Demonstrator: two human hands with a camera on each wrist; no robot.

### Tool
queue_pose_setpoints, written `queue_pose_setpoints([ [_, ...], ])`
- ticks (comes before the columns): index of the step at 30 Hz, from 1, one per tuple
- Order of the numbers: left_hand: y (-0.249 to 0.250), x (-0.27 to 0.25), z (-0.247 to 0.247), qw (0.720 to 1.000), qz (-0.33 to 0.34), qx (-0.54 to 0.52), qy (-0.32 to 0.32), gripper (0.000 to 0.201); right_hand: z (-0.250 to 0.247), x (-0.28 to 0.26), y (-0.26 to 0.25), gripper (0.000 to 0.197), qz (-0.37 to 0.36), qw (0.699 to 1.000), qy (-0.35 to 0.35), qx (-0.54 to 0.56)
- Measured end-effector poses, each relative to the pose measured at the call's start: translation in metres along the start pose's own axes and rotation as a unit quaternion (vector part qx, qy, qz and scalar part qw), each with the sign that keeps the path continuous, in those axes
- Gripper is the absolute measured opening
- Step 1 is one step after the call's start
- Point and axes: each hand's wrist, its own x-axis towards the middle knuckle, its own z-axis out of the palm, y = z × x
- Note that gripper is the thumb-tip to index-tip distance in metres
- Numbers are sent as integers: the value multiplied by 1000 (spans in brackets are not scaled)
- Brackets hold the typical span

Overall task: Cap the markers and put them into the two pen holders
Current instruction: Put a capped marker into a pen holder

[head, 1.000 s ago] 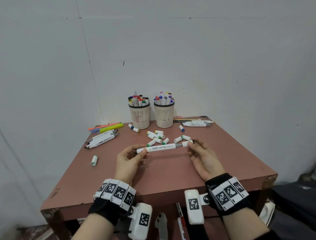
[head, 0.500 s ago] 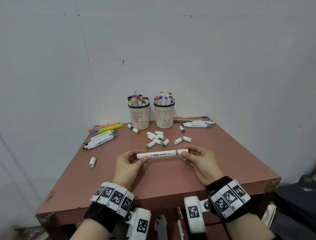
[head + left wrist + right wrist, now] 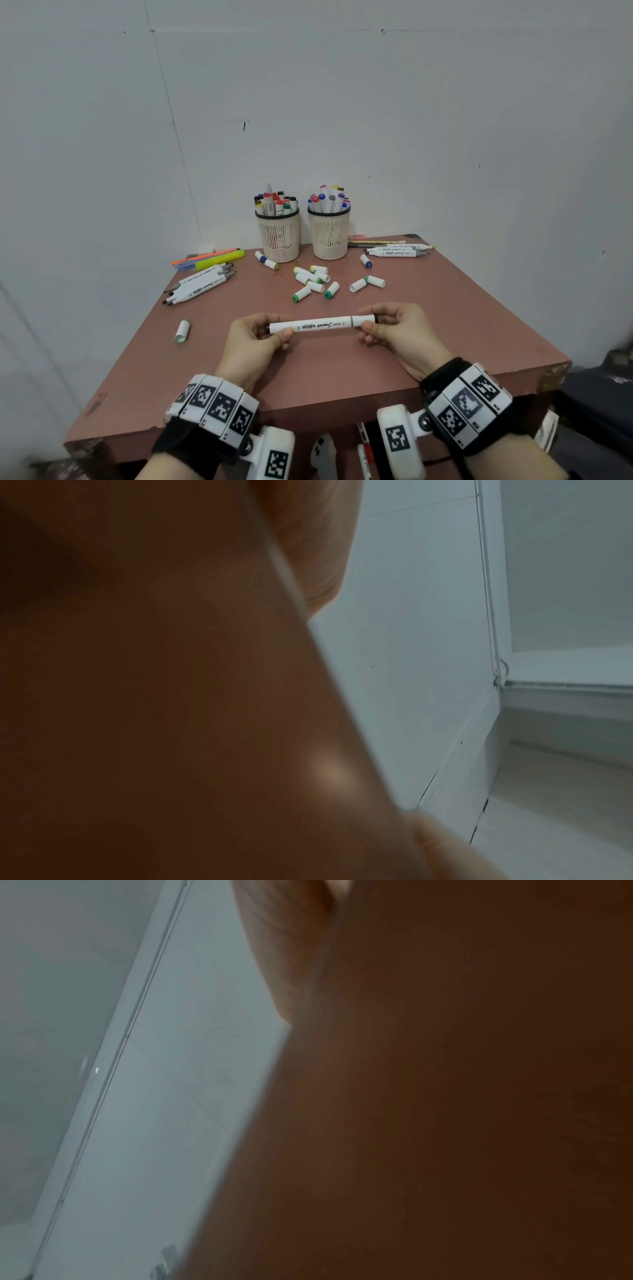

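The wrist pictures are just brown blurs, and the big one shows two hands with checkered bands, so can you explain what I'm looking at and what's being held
No machine here: a person wears a camera on the head and one on each wrist. The checkered bands are tracking markers on the wrist straps.

The big picture is the head view, looking down at a reddish table. The left hand and right hand each pinch one end of a white marker, held level above the table.

Farther back stand two pen holders full of markers. In front of them lie loose caps; uncapped markers lie at the left, a few more markers at the right, and one cap lies alone near the left edge.

The wrist views sit so close that the hand's skin fills them; beside it only wall shows.
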Motion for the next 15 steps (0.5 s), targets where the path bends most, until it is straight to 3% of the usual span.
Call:
queue_pose_setpoints([
  [8, 3, -5, 0, 997, 3, 63, -47, 22, 2, -3, 2, 21, -23, 993, -15, -111],
  [15, 8, -7, -1, 994, 7, 89, -59, 19, 3, -8, -4, 20, -19, 997, -6, -68],
])
